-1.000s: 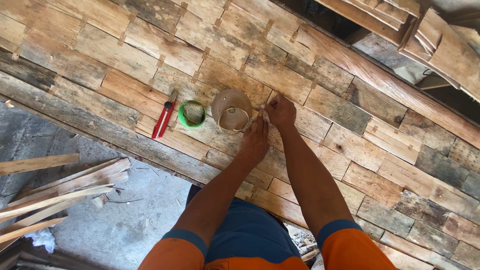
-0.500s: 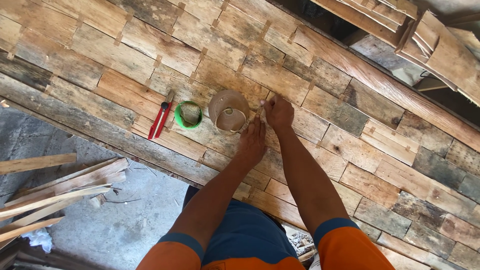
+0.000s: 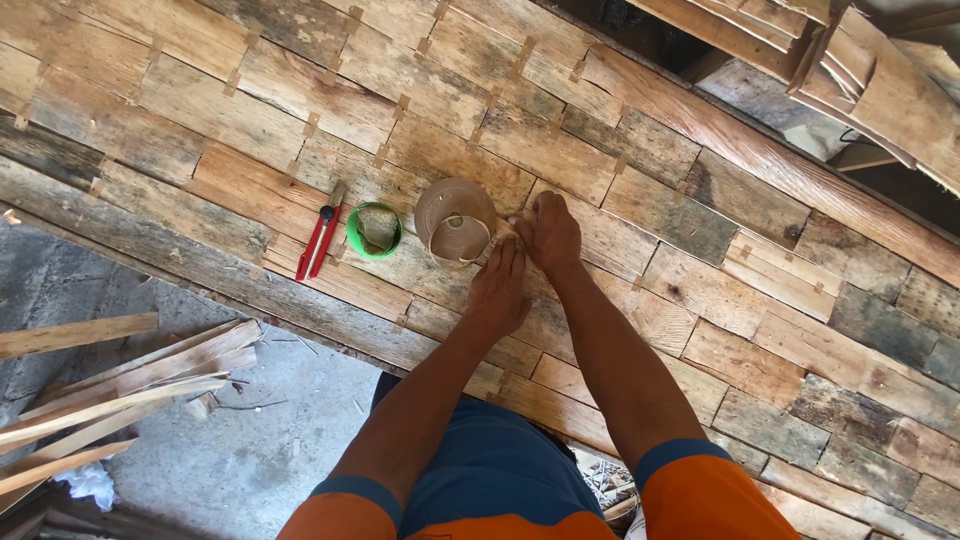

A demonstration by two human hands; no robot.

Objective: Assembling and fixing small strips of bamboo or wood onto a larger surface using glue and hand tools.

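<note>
Head view: a coil of thin tan veneer strip (image 3: 455, 220) lies flat on the plank bench (image 3: 720, 300), its round opening facing up, with a loose end trailing toward the person's fingers. It sits just beyond and to the left of both hands — close enough that the fingertips reach its near edge.

The right hand (image 3: 546, 232) is the nearer one; its fingers are bunched narrow at the coil's lower right rim, and they seem to pinch the strip's end, though the grip itself is too small to make out. The left hand (image 3: 498, 292) rests palm down on the planks just below the coil, fingers extended flat and pointing up toward it, holding nothing that can be seen.

Left of the coil, just beside it, stands a small green tub (image 3: 374, 230), and further left lies a red-handled tool (image 3: 318, 243), its long axis running roughly away from the person. Below the bench edge, loose wood slats (image 3: 120, 385) lie in a heap on the concrete floor (image 3: 240, 460) — more stacked timber (image 3: 860, 60) shows at the upper right.
</note>
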